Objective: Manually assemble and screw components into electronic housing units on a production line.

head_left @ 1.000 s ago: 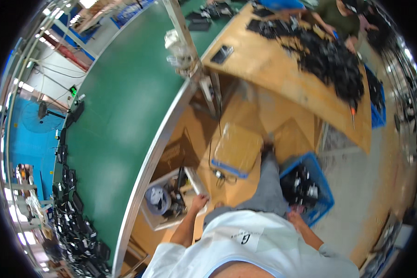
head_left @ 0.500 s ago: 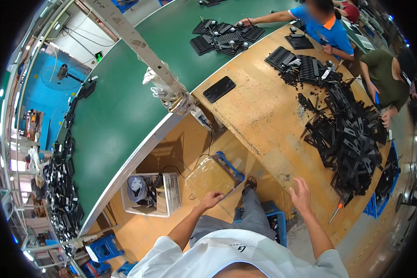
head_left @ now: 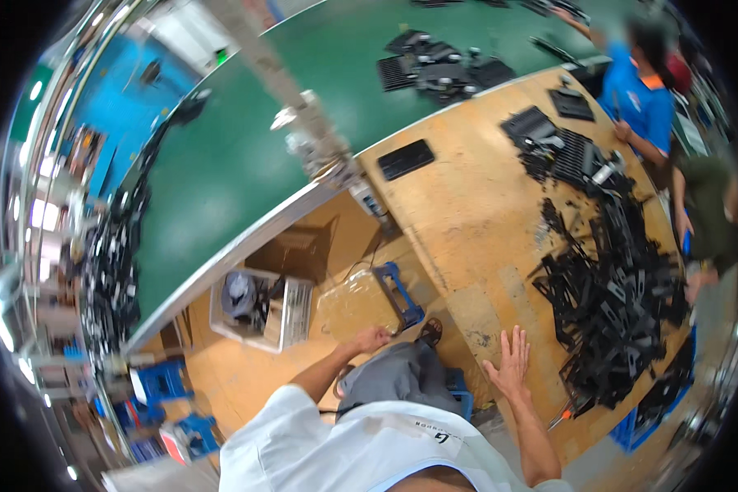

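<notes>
My right hand (head_left: 510,362) is open, fingers stretched out, at the near left edge of the wooden table (head_left: 467,230). To its right lies a heap of flat black brackets (head_left: 615,287). An orange-tipped screwdriver (head_left: 562,416) lies by the near end of the heap, just right of my right forearm. My left hand (head_left: 371,339) is closed with its fingers curled and nothing visible in it. It hangs above my lap, closest to the taped cardboard pad (head_left: 354,305) beside a blue plastic stool (head_left: 402,291).
A black phone (head_left: 407,160) lies on the table. A green conveyor (head_left: 221,197) curves past a metal post (head_left: 283,86), carrying black finned units (head_left: 443,70). A white crate (head_left: 295,316) stands on the floor. Co-workers (head_left: 641,102) are at the far right.
The view has shifted, and my body has turned. My right hand has moved forward and flattened at the table's edge. My left hand stays curled. The blue-shirted co-worker's arm reaches farther over the conveyor.
</notes>
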The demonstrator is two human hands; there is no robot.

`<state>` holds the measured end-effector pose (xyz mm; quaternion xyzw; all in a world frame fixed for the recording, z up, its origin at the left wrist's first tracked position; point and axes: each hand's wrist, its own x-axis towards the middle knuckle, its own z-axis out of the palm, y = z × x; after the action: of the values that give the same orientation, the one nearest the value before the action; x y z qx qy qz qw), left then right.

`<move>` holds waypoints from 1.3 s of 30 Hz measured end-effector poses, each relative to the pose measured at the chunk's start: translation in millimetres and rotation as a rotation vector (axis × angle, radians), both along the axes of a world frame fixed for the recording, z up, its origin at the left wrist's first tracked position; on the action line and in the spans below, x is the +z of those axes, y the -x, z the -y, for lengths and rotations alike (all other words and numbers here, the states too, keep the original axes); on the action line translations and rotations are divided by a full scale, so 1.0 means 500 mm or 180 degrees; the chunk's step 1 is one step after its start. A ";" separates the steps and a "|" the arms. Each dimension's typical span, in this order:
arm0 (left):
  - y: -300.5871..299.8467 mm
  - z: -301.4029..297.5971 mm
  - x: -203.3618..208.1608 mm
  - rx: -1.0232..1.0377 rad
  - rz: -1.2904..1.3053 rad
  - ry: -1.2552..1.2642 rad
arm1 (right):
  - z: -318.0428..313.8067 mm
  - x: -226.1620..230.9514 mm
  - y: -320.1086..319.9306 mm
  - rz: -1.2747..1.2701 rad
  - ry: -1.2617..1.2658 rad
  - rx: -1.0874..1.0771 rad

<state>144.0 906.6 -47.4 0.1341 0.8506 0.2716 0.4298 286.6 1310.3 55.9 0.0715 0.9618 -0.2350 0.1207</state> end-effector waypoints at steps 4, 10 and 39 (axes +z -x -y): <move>0.004 -0.071 -0.031 -0.0066 -0.0195 -0.0340 | -0.001 -0.012 -0.025 0.0015 -0.0092 0.0028; -0.006 -0.122 0.042 0.0756 -0.0429 -0.0858 | -0.022 -0.055 -0.033 -0.0087 -0.0286 0.0179; 0.444 -0.420 0.302 -0.3600 -0.0366 -0.2439 | 0.118 0.044 0.089 -0.0039 -0.0046 -0.1757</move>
<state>-78.1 1116.5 103.7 0.7144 0.5152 0.2797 0.3820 242.0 1251.2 78.1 0.3303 0.9083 -0.2525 0.0457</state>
